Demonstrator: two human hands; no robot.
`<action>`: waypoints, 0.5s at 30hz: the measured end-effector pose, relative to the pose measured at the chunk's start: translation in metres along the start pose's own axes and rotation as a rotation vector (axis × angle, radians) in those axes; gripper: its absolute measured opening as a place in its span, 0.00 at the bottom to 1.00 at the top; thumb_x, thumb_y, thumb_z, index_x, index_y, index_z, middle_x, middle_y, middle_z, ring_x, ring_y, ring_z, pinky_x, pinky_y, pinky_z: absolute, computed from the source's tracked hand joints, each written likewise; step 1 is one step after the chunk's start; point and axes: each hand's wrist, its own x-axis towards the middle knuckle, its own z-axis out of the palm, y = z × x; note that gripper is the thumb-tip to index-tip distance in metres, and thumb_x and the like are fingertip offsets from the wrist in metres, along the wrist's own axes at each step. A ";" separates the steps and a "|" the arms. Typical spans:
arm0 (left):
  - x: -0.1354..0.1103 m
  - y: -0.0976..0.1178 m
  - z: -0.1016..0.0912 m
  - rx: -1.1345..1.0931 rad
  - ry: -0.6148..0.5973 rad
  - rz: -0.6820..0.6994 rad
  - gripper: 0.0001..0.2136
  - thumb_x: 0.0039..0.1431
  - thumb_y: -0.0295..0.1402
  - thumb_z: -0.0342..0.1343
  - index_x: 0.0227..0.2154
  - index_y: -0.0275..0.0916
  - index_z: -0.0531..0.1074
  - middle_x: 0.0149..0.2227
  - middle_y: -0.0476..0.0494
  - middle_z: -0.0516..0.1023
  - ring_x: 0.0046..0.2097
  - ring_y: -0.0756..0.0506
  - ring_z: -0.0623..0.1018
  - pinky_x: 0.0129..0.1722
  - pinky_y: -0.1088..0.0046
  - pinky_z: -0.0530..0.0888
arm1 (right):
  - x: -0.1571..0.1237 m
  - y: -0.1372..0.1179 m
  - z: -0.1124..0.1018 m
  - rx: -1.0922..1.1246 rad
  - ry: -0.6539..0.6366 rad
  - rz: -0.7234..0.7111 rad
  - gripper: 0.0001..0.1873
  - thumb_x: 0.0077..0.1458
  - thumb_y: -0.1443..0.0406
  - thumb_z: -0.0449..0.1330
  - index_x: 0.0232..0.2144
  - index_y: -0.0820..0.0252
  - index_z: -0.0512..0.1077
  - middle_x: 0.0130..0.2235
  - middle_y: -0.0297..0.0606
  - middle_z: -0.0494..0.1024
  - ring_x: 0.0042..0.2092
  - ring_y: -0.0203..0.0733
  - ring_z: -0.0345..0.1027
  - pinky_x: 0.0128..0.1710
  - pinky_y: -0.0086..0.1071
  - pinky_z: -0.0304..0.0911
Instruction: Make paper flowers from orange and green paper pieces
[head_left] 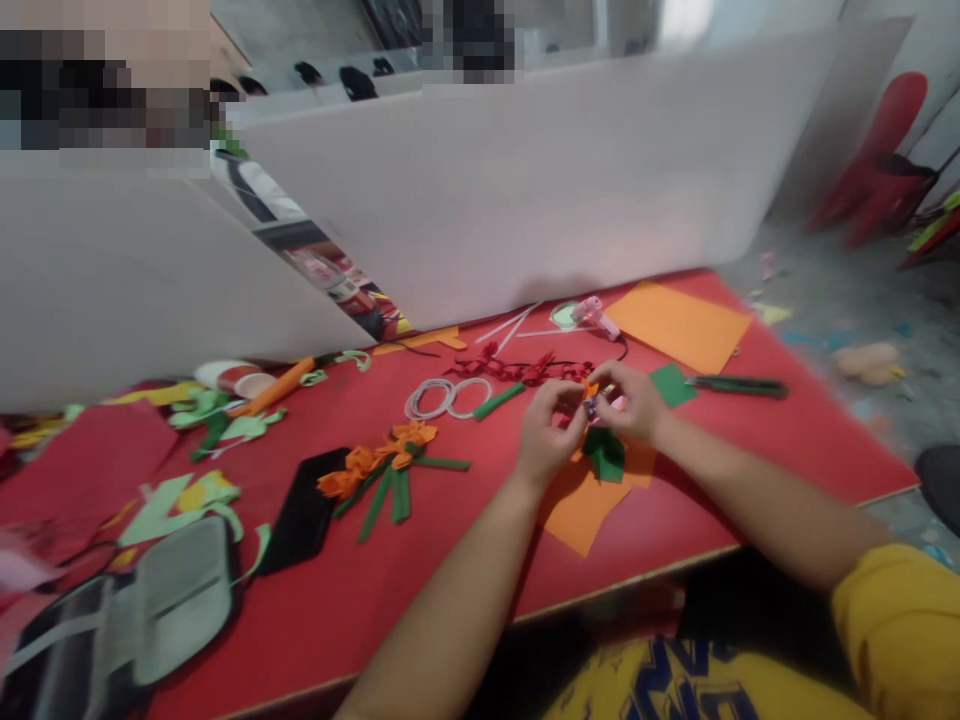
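My left hand (546, 432) and my right hand (631, 400) meet over the red table (750, 450), fingers pinched together on a small orange paper piece (591, 391) with a green leaf (604, 455) hanging under it. The frame is blurred, so the grip details are unclear. An orange paper sheet (581, 505) lies on the table under my hands. Finished orange paper flowers with green stems (382, 470) lie to the left of my left hand.
A pink glue gun (596, 315), a large orange sheet (679, 325), a green-handled cutter (739, 386) and red paper flowers (517, 368) lie beyond my hands. White wire rings (446, 398), a black phone (304, 510), a grey pouch (176, 600) and paper scraps sit left. White boards (525, 170) stand behind.
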 end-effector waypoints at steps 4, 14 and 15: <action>-0.001 0.000 -0.002 -0.040 0.043 -0.036 0.09 0.64 0.32 0.67 0.46 0.43 0.79 0.42 0.45 0.80 0.42 0.45 0.81 0.41 0.71 0.79 | -0.001 0.003 0.002 0.051 0.018 0.017 0.14 0.54 0.69 0.64 0.44 0.55 0.74 0.40 0.36 0.83 0.36 0.41 0.79 0.38 0.34 0.75; 0.006 -0.008 0.002 -0.318 0.106 -0.242 0.14 0.63 0.43 0.71 0.43 0.42 0.77 0.44 0.44 0.83 0.41 0.47 0.84 0.39 0.73 0.81 | 0.005 -0.002 -0.004 -0.042 0.004 -0.230 0.13 0.54 0.74 0.63 0.40 0.53 0.75 0.49 0.43 0.81 0.48 0.49 0.78 0.46 0.41 0.76; 0.007 -0.009 0.002 -0.365 0.090 -0.288 0.15 0.61 0.44 0.73 0.43 0.43 0.76 0.44 0.44 0.83 0.40 0.47 0.84 0.37 0.73 0.81 | 0.006 -0.003 -0.005 -0.070 0.008 -0.256 0.12 0.55 0.74 0.63 0.39 0.53 0.75 0.47 0.42 0.80 0.47 0.48 0.77 0.46 0.41 0.75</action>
